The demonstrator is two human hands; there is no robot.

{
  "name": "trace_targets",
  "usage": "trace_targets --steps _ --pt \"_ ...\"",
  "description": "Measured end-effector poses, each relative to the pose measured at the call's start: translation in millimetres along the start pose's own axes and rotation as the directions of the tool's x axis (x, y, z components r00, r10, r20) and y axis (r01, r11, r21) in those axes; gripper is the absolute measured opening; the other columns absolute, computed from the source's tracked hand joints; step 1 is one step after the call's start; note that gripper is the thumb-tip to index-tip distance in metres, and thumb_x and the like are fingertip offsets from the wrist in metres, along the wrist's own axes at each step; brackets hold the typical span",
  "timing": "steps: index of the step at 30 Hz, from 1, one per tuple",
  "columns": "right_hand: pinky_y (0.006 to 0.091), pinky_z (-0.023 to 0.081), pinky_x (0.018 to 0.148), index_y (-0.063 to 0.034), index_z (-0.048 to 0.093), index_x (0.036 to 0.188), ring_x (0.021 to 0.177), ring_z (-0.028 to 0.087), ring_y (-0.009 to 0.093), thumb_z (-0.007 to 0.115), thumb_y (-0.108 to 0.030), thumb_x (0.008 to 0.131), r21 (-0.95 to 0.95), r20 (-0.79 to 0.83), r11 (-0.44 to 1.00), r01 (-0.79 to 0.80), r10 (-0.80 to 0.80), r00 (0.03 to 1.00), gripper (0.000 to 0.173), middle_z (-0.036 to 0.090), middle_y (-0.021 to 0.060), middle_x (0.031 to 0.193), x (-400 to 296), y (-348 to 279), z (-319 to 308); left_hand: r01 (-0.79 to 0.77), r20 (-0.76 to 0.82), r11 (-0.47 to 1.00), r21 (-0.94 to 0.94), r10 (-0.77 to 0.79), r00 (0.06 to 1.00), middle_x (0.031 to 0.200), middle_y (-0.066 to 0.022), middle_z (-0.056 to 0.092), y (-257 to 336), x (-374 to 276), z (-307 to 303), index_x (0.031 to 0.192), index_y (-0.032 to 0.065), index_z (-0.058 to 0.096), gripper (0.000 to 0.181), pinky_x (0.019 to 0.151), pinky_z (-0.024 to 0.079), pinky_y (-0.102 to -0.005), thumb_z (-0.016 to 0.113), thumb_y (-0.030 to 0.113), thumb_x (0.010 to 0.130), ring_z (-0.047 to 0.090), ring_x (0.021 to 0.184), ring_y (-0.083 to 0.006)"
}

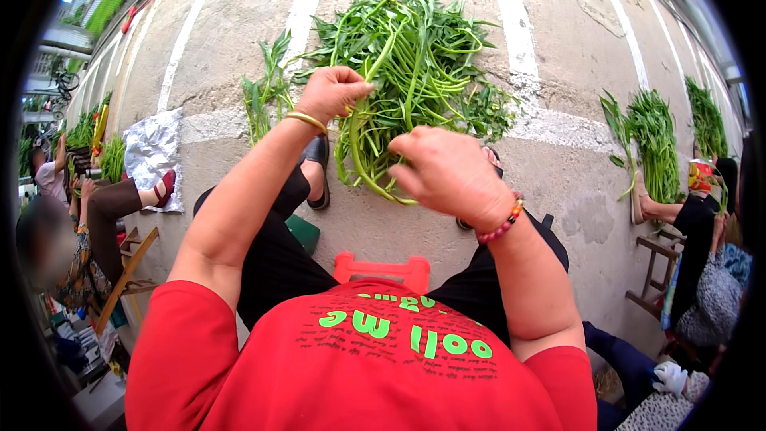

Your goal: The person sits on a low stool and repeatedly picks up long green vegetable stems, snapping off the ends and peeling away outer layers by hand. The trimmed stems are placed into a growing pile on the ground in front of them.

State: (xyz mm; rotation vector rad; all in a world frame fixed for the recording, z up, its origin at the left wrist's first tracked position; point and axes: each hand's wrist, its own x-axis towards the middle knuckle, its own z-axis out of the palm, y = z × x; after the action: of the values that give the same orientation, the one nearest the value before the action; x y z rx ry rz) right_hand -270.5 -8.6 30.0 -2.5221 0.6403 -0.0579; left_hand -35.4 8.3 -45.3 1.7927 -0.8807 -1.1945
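Note:
My left hand, with a gold-coloured bangle at the wrist, pinches a long green stem between thumb and fingers. The stem looks like leafy water spinach; its thick lower part curves down towards my right hand. My right hand, wearing a beaded bracelet, is motion-blurred, with thumb and fingers apart near that curved end. Nothing shows between them. Beneath and beyond both hands a large heap of leafy green stems lies on the concrete. A smaller bunch rests left of the heap.
Behind my feet is a red plastic stool. A silvery sheet lies at left, near a seated person and a wooden stool. At right, greens lie by another person's foot. A white-gloved hand shows lower right.

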Motion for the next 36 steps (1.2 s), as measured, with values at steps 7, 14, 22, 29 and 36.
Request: trace_targets --steps 7,14,22,29,36 --pt "0.0383 0.051 0.064 -0.0044 0.065 0.099 0.07 0.063 0.027 0.061 -0.019 0.081 0.545 -0.114 0.832 -0.108 0.202 0.973 0.024 0.063 0.0133 0.079 14.6 13.6 -9.8 -0.019 0.048 0.903 -0.43 0.044 0.998 0.07 0.0008 0.064 45.3 -31.0 -26.2 0.087 0.0081 0.066 0.011 0.052 0.049 -0.0202 0.067 0.018 0.086 0.06 0.058 -0.0072" --pt "0.0376 0.052 0.068 -0.0114 0.051 0.125 0.081 0.062 0.03 0.065 -0.011 0.074 0.265 -0.328 0.93 0.256 -0.163 0.93 0.053 0.06 0.0126 0.096 26.2 -10.4 7.7 0.069 0.059 0.752 -0.656 -0.04 0.997 0.073 0.0 0.063 38.1 -32.0 -16.4 0.09 0.0066 0.064 0.012 0.054 0.049 -0.0215 0.066 0.018 0.087 0.06 0.062 -0.0075" --pt "0.0268 0.05 0.064 -0.007 0.066 0.105 0.073 0.061 0.018 0.069 -0.009 0.08 0.532 -0.492 0.745 0.402 -0.114 0.863 0.026 0.064 0.0078 0.09 45.1 -20.8 10.8 0.126 0.119 0.923 -0.363 -0.089 0.989 0.066 0.0003 0.06 48.2 -35.2 -15.5 0.082 0.0058 0.063 0.02 0.05 0.044 -0.0183 0.069 0.024 0.085 0.056 0.06 -0.0064" --pt "0.0201 0.048 0.059 -0.0037 0.067 0.105 0.066 0.058 0.007 0.056 -0.021 0.093 0.881 -0.274 0.436 0.182 0.158 0.949 0.023 0.063 0.0014 0.074 53.0 8.7 -27.5 -0.562 0.183 0.826 0.042 0.547 0.817 0.085 -0.0017 0.064 50.7 -39.0 -27.3 0.099 0.0014 0.067 0.022 0.068 0.048 -0.0231 0.064 0.02 0.088 0.057 0.075 -0.0075" --pt "0.0202 0.046 0.055 -0.0009 0.067 0.094 0.06 0.056 0.007 0.055 -0.017 0.092 0.91 -0.247 0.379 0.17 0.166 0.955 0.02 0.062 0.002 0.07 54.1 13.0 -34.8 -0.462 0.517 0.872 -0.161 0.473 0.713 0.091 0.0 0.062 62.4 -50.1 -21.1 0.111 0.0011 0.061 0.022 0.076 0.046 -0.0226 0.06 0.008 0.09 0.056 0.085 -0.0059"
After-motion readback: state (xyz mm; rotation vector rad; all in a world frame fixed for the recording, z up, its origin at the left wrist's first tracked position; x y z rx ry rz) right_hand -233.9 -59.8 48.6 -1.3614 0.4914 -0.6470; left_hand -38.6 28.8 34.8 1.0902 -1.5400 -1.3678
